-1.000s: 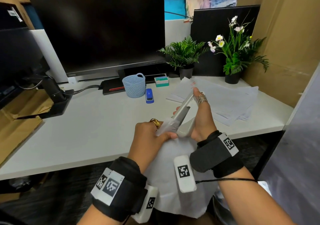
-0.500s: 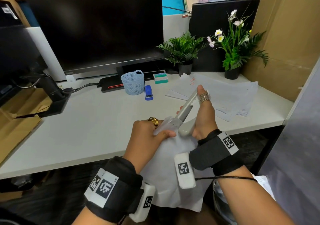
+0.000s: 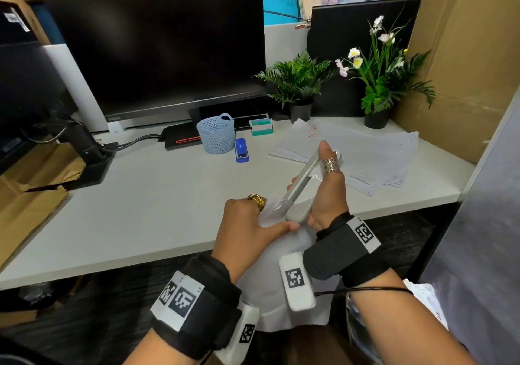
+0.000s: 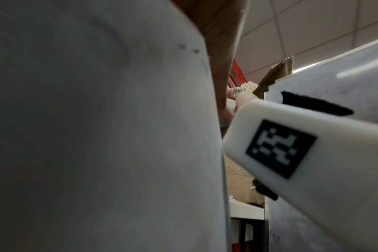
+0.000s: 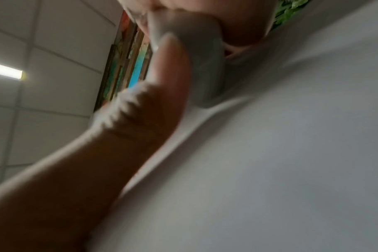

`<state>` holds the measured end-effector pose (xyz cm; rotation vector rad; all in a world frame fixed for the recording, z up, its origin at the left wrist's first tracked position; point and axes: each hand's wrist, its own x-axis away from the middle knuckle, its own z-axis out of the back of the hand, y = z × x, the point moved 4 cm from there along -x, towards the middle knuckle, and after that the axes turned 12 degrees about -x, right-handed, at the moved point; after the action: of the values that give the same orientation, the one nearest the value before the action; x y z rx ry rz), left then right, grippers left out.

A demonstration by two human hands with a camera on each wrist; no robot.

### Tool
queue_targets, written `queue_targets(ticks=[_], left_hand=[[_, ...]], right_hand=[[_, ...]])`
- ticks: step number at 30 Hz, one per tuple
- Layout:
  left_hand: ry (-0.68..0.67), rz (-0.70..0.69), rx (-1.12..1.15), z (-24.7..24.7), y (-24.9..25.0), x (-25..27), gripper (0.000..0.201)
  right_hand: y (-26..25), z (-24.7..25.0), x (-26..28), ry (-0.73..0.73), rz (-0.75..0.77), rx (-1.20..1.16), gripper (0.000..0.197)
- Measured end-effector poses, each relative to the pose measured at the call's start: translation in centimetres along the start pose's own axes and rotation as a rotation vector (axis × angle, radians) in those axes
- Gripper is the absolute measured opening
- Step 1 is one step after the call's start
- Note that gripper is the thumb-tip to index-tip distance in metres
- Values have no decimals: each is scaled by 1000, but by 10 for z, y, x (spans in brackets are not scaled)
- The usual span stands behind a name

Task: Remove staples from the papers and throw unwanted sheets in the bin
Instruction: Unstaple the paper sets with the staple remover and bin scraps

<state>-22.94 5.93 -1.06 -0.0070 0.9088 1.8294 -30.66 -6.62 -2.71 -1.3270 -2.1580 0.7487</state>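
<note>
A set of white sheets (image 3: 270,280) hangs below the desk edge, and my left hand (image 3: 253,224) pinches its top corner between thumb and fingers. My right hand (image 3: 326,193) grips a long grey stapler-like tool (image 3: 301,179), thumb stretched along its top. The tool's lower end meets the pinched corner of the sheets. The staple itself is hidden. In the left wrist view the sheets (image 4: 97,136) fill the left side. In the right wrist view my left hand's thumb (image 5: 162,85) lies against the grey tool (image 5: 201,59) above the sheets (image 5: 270,153).
A spread pile of papers (image 3: 351,153) lies on the white desk (image 3: 140,210) at the right. A blue mesh basket (image 3: 216,134), a small blue stapler (image 3: 241,150) and a staple box (image 3: 261,127) stand before the monitor (image 3: 157,49). Two potted plants (image 3: 377,83) sit at the back right.
Both hands keep their hold on the sheets and the tool. My left thumb has slid a little further right under the tool's lower end.
</note>
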Motion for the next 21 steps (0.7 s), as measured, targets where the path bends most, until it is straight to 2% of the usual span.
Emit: queue_targets(ticks=[4,7,9,12,13,15,18,21], left_hand=[[-14,-32,-6,-2,0,3,48],[-25,36,22,0,-10,-2,53],[-38,63,-29,2,-21,-8,55],[-64,99,-92,6,-35,-11,60],[-67,118,-85,6,-40,-10,60],[-73,138,-74,7,-47,-9,60],[-96,139,-45,4,-53,-8,57],[-112,116,-36,2,-52,-7,57]], right_hand=[[0,-1,-1,-5,-13,72,49],[2,-11,-9,-51,-65,174,36],[4,-20,-24,-91,-133,242,46],[0,-20,-51,-47,-179,359,82],[-4,-16,-59,-11,-182,452,90],[-12,-9,-66,17,-165,766,84],[-12,-4,-73,-96,-149,1367,63],[-8,-8,-75,-211,-54,1686,51]])
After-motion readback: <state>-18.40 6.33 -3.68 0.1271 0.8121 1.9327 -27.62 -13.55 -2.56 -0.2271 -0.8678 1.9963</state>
